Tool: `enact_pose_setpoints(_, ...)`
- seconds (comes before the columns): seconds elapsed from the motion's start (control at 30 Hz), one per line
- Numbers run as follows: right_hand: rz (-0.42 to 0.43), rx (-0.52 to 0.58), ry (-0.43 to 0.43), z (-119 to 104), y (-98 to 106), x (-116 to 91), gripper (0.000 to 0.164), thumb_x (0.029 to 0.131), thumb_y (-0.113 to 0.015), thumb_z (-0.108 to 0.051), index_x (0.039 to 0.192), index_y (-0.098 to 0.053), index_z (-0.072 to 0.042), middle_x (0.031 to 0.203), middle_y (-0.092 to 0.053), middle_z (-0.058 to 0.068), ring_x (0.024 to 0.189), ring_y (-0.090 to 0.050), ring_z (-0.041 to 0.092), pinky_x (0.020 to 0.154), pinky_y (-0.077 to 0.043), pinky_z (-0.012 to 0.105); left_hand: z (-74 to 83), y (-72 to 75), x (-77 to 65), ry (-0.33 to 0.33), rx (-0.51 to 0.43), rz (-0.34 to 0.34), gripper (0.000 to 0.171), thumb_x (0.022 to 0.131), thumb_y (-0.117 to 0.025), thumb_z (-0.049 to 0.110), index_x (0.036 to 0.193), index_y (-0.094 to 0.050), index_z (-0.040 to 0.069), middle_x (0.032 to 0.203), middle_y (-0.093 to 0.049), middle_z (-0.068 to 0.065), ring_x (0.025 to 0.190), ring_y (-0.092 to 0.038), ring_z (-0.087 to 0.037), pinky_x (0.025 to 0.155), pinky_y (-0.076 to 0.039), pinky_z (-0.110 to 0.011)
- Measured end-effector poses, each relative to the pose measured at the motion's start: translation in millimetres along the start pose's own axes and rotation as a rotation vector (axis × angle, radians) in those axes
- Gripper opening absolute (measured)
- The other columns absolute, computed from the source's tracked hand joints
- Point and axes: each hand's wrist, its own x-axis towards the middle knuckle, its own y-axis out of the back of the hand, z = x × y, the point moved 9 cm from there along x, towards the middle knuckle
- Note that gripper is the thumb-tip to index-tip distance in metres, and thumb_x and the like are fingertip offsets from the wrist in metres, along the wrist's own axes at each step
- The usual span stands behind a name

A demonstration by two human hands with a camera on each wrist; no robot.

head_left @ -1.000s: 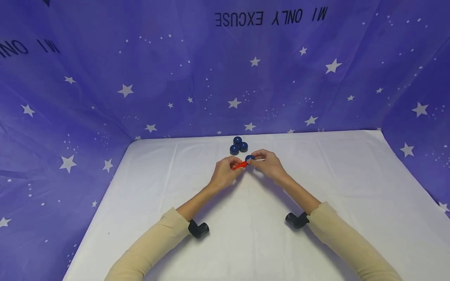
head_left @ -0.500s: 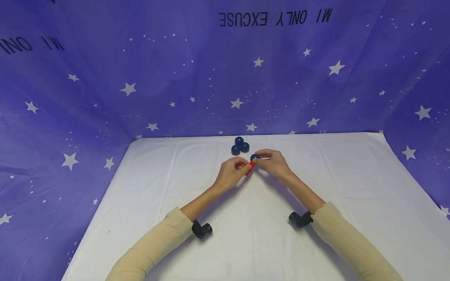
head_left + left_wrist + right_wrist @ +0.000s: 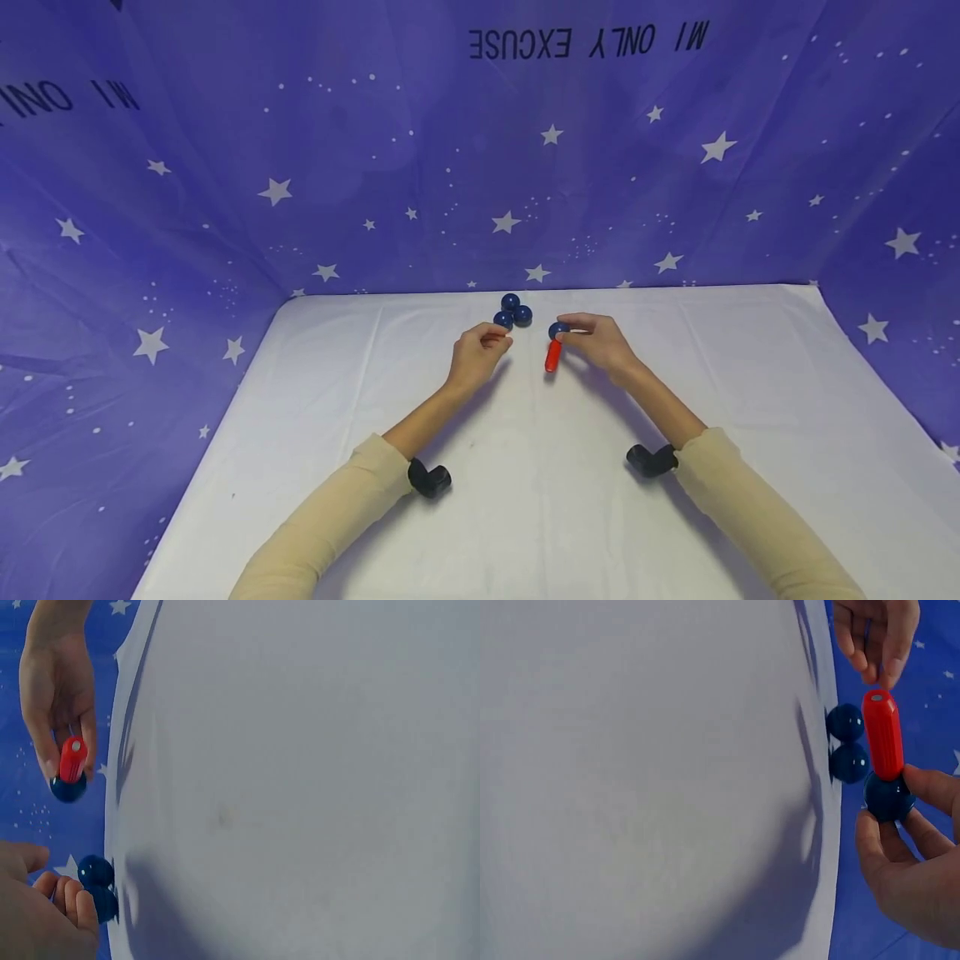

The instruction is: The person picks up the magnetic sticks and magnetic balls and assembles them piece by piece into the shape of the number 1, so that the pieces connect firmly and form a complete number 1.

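My right hand (image 3: 600,343) pinches a dark blue glossy ball (image 3: 889,797) between thumb and fingers, above the table. A red plastic rod (image 3: 883,735) with a small metal disc in its end sticks out from this ball, its near end touching it. In the head view the rod (image 3: 552,356) points toward the person. My left hand (image 3: 476,358) holds nothing; its fingers are loosely bent, close to a cluster of three more blue balls (image 3: 522,315). The left fingertips overlap the nearest ball of the cluster in the head view, and I cannot tell whether they touch.
A white cloth covers the table (image 3: 525,483). Behind it and at both sides hangs a purple-blue curtain (image 3: 405,150) with white stars and black lettering. Black wrist devices (image 3: 429,480) sit below both forearms, near the beige sleeves.
My left hand has let go of the red rod and moved left toward the ball cluster. My right hand has moved a little right with the ball, and the rod stays attached to it.
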Motion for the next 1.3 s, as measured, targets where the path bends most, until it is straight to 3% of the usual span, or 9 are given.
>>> enact_pose_setpoints(0.47,0.001,-0.017,-0.02,11.5,15.5,17.5,0.043,0.091,-0.072,-0.013,0.131,-0.062,-0.002,0.126,-0.064,0.019,0.121,-0.053,0.034,0.107,-0.033,0.048,-20.9,7.6,14.6,0.121,-0.075,0.076,0.03,0.089,-0.074,0.007,0.115,-0.068,-0.004,0.105,-0.07,-0.016,0.094,-0.067,-0.026,0.084,-0.054,-0.032)
enact_pose_setpoints(0.83,-0.019,0.0,-0.07,24.6,20.2,27.8,0.042,0.093,-0.068,-0.009,0.133,-0.058,0.002,0.129,-0.061,0.021,0.123,-0.054,0.034,0.109,-0.037,0.045,-30.4,6.8,25.2,0.148,-0.058,0.083,0.035,0.088,-0.074,0.007,0.119,-0.065,-0.005,0.113,-0.067,-0.019,0.103,-0.066,-0.028,0.089,-0.052,-0.032)
enact_pose_setpoints(0.97,-0.036,0.004,-0.06,27.3,20.2,32.6,0.041,0.094,-0.067,-0.009,0.133,-0.057,0.003,0.13,-0.061,0.022,0.122,-0.055,0.033,0.106,-0.042,0.043,-33.0,7.3,28.4,0.153,-0.049,0.083,0.037,0.088,-0.074,0.008,0.12,-0.064,-0.005,0.113,-0.066,-0.02,0.104,-0.065,-0.029,0.091,-0.052,-0.033)
enact_pose_setpoints(1.3,-0.044,-0.024,-0.041,29.8,20.5,38.5,0.041,0.094,-0.067,-0.01,0.131,-0.059,0.004,0.129,-0.062,0.024,0.122,-0.055,0.035,0.106,-0.039,0.045,-38.4,3.2,32.6,0.173,-0.034,0.078,0.037,0.087,-0.075,0.009,0.12,-0.064,-0.005,0.11,-0.067,-0.017,0.103,-0.064,-0.028,0.092,-0.051,-0.034)
